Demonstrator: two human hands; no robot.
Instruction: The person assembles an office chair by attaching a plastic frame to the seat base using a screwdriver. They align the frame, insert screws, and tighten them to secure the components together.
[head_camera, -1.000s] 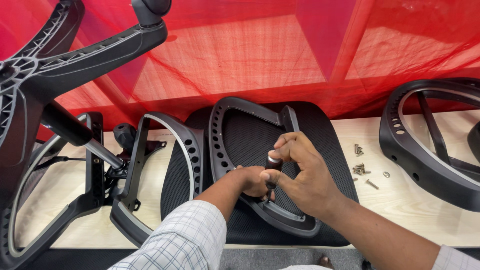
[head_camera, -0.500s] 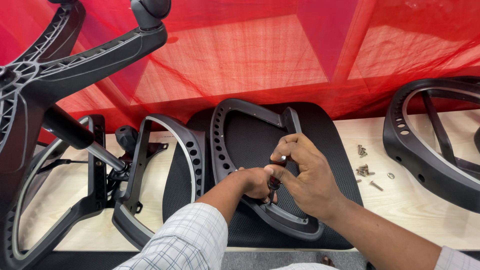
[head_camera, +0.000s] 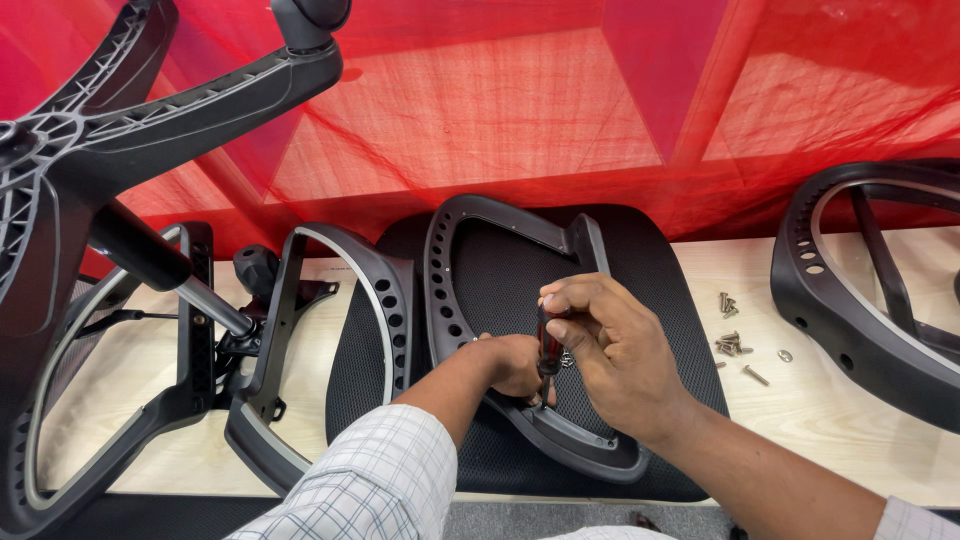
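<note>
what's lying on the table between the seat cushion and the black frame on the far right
In the head view, loose screws lie scattered on the table between the seat cushion and black frame.

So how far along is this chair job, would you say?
Done: the armrest loop already lies in place on the seat cushion. In hand: the right hand holds a screwdriver upright at the loop's lower rim, and the left hand steadies it there. Left, probably: loose screws lie on the table, a second loop lies apart, and the wheel base stands aside.
</note>
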